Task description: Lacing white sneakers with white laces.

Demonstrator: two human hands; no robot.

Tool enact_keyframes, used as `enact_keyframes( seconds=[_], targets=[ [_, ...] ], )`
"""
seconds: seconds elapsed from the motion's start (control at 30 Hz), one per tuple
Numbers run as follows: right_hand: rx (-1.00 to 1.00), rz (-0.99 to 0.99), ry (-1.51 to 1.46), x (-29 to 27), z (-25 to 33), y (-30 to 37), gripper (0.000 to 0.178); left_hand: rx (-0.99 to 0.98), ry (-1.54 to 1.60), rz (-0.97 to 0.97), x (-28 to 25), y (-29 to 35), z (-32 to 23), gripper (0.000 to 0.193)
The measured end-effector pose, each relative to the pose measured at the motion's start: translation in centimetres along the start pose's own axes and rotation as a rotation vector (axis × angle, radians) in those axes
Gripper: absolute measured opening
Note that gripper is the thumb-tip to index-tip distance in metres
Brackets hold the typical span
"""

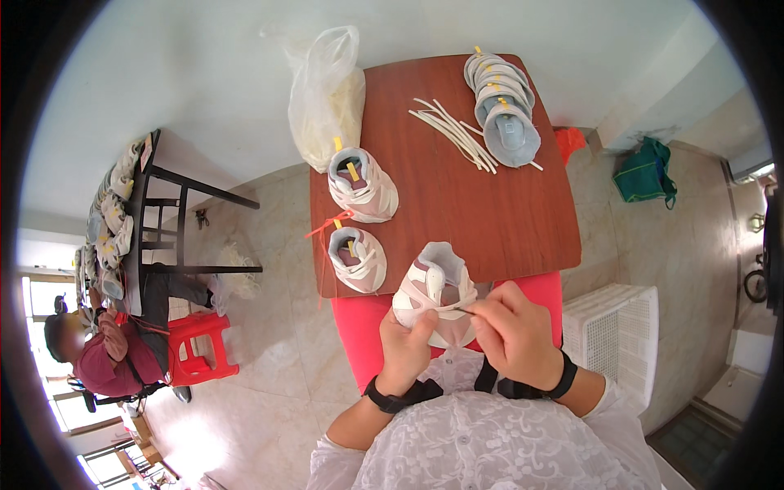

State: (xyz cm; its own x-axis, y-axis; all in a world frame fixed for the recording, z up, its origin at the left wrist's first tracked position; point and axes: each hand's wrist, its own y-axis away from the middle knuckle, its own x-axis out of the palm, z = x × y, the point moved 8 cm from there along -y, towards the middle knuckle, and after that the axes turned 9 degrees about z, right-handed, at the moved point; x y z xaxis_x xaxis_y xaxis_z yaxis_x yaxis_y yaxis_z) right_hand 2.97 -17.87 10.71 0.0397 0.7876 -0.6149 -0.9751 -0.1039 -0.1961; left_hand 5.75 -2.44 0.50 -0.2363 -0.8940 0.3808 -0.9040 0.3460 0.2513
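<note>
Over my lap, at the table's near edge, I hold a white and pale pink shoe upper (415, 287) with a grey lining. My left hand (406, 347) is closed round its lower side, the thumb pressed on the front. My right hand (518, 333) pinches a thin dark tool (463, 309), its tip at the lacing of the upper; its exact kind is too small to make out. Left of these, a matching shoe upper (369, 269) stands on the table, and behind it another shoe upper (376, 196), both with yellow tabs. A red cord (331, 222) lies between those two.
On the brown table (457, 204) lie several white laces (453, 135) beside a row of nested uppers (510, 135). A clear plastic bag (327, 106) stands at the back left. A white crate (612, 339) is at my right. A person (114, 351) sits at another table on the left.
</note>
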Motion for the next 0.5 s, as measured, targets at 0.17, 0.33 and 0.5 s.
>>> enact_keyframes(
  seconds=[0.17,0.33,0.5],
  targets=[
    [-0.017,0.048,0.084,1.3,0.3,0.1,0.012,-0.009,0.099,0.009,0.4,-0.1,0.0,0.030],
    [-0.002,0.020,0.040,1.6,-0.1,-0.2,0.012,-0.014,0.031,-0.011,0.2,0.1,0.1,0.030],
    [-0.006,0.016,0.058,1.6,0.0,-0.3,0.012,0.030,0.053,-0.017,0.1,0.0,0.0,0.027]
  ],
)
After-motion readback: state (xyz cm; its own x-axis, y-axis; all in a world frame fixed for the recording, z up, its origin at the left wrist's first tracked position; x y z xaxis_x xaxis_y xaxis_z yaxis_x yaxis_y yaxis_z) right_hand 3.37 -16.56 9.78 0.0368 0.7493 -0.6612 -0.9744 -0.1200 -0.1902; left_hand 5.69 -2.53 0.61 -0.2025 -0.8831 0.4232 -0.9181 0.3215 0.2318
